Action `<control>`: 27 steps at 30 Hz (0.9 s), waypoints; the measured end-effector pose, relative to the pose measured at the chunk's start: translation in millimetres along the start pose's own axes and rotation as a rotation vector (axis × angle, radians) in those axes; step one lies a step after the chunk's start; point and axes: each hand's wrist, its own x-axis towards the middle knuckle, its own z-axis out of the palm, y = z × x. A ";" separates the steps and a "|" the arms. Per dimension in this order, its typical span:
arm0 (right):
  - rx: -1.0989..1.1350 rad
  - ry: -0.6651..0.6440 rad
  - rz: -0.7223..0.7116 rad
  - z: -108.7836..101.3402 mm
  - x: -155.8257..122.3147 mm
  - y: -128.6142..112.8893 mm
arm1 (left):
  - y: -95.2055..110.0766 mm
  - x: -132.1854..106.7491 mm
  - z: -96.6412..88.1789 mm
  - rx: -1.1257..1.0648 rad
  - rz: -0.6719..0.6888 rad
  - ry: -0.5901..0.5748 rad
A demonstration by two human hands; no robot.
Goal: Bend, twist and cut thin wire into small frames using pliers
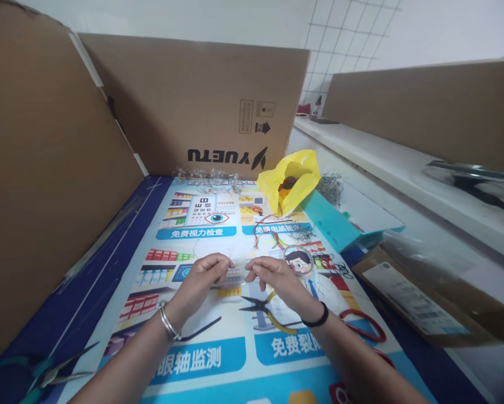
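Both hands are held close together over the printed poster sheet (230, 314), fingertips turned toward each other. My left hand (209, 273), with a silver bangle at the wrist, is closed in a pinch. My right hand (274, 276), a black band on its wrist, pinches too, a short gap away. A faint, see-through patch shows between them; whatever the fingers hold is too thin or clear to name. Just below my right hand lie pliers (260, 306) with yellow handles, their dark jaws pointing left. Behind the hands, thin coloured cords (272, 238) trail across the poster.
A yellow bag (291, 179) stands partly open at the back, beside tangled thin wire (329, 188) and a turquoise box (333, 221). Red-handled scissors (367, 325) and a brown package (432, 297) lie right; green-handled pliers (45, 373) lie front left. Cardboard panels (184, 95) wall the back and left.
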 end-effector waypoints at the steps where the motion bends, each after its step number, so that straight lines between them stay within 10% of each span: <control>1: -0.059 0.011 -0.001 -0.6 -0.1 1.1 | 0.6 -0.1 0.5 0.057 0.000 -0.010; 17: -1.047 0.089 -0.459 2.9 -7.5 14.2 | -7.2 -1.5 10.4 0.181 -0.128 -0.090; 27: -0.749 0.308 -0.435 9.7 -8.8 14.3 | -13.5 -2.3 17.9 -0.027 -0.179 -0.195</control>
